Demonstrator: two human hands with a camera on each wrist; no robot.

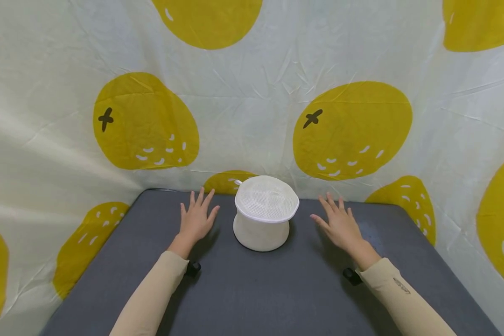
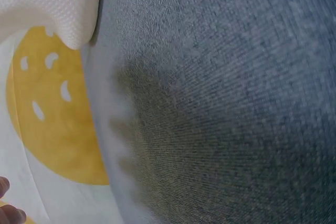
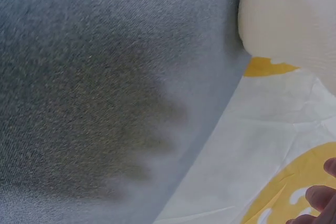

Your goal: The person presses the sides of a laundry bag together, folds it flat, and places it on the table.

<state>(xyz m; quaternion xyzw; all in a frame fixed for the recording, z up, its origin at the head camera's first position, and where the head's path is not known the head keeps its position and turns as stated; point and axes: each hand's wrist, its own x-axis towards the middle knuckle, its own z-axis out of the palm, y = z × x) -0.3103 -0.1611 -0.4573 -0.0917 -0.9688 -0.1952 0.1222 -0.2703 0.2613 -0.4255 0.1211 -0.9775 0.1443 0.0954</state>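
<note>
A white mesh laundry bag [image 1: 267, 200], round with a narrowed waist and a small tab at its upper left, stands upright near the far edge of the grey cloth-covered table [image 1: 260, 294]. To its left my left hand [image 1: 196, 221] is held with spread, straight fingers, apart from the bag. On the other side my right hand [image 1: 341, 226] does the same, also holding nothing. Both cast shadows on the cloth. Part of the bag's side [image 2: 50, 1] shows in the left wrist view, with fingertips at the lower left corner. The right wrist view catches its pale side [image 3: 289, 19] and some fingertips.
A white curtain [image 1: 243, 130] printed with yellow fruit hangs right behind the table and along its sides. Black wrist cameras [image 1: 352, 276] sit under both cuffs. The table's far edge runs close behind the bag.
</note>
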